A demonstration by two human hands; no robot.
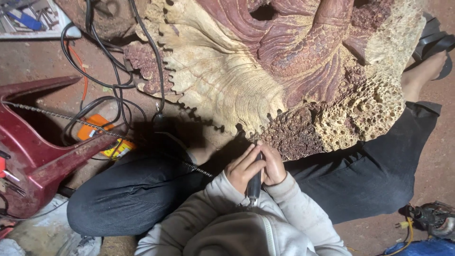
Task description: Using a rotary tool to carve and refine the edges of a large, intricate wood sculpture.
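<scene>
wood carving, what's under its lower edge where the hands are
Both hands grip a dark rotary handpiece at the wood carving's lower edge, above dark trousers. The tool's tip is hidden by fingers and shadow.

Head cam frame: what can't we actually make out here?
- Tip of the black handpiece: head view, hidden by the left hand, the right hand and shadow under the wood carving.
- Carving's top: cut off by the upper edge.
- Power tool at right: cut by the frame edge, dim.
- Tools in the tray: too small and blurred.
- Red chair: cut by the left edge.
</scene>
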